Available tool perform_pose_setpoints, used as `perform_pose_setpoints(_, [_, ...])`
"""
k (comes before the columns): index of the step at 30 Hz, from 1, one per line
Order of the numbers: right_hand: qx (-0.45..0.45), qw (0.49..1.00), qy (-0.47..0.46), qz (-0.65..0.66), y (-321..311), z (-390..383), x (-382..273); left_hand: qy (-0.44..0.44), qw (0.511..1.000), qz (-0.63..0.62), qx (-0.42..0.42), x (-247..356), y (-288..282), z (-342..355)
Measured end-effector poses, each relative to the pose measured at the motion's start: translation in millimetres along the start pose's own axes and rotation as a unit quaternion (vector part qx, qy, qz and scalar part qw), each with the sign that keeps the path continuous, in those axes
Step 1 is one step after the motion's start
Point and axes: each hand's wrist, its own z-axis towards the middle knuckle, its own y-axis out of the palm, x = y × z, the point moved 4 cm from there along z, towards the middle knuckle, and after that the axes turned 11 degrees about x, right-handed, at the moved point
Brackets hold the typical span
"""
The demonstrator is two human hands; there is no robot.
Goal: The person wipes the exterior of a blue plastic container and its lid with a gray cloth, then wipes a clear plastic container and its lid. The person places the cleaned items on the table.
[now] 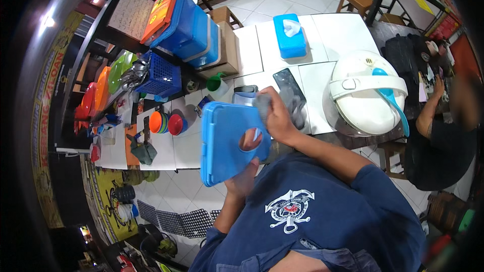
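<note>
My left hand (239, 184) grips the lower edge of a blue plastic lid (224, 143) with a round hole in it, held up in front of me. My right hand (279, 121) is closed on a grey cloth (263, 105) at the lid's upper right edge; the hanging part of the cloth is blurred. Beyond them on the white-topped table lie a dark phone (283, 81) and a blue tissue box (287, 45). To the right sits a white rice cooker (353, 111) with a light-blue paddle (393, 103) on it.
Stacked blue containers (186, 35), a blue basket of cutlery (164, 80), a green mug (217, 84) and coloured bowls (159, 121) stand at left. Another person (436, 151) sits at the right by a dark bag (403, 70). Wooden stools (355, 0) stand beyond the table.
</note>
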Motion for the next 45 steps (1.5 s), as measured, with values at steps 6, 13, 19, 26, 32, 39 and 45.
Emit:
perform_pose_setpoints(6, [-0.064,0.992,0.083,0.067,-10.6,18.3,9.8,-0.103,0.974,0.203,0.014,-22.7,-29.5,-32.8])
perform_pose_setpoints(13, [-0.163,0.983,-0.067,-0.057,-35.9,70.0,-20.7,-0.268,0.946,-0.177,-0.036,-34.6,-72.7,-2.5])
perform_pose_setpoints(19, [-0.142,0.948,-0.256,-0.129,-12.9,59.0,-43.3,-0.309,0.938,-0.079,-0.133,4.8,-8.9,42.3])
perform_pose_setpoints(26, [-0.121,0.917,-0.338,-0.173,6.1,-2.1,-71.1,-0.304,0.937,0.149,-0.086,-8.2,-29.1,36.0])
perform_pose_setpoints(32, [-0.026,0.972,-0.22,-0.073,-7.3,27.8,-59.6,-0.2,0.972,0.083,-0.089,-3.3,-7.3,29.4])
perform_pose_setpoints(39, [-0.059,0.996,-0.013,0.067,-23.0,39.5,-34.4,-0.164,0.986,-0.019,-0.022,11.2,3.2,21.5])
perform_pose_setpoints(45, [-0.008,0.968,-0.245,-0.058,-27.4,44.4,-66.7,-0.183,0.983,0.029,0.001,8.0,4.2,32.3])
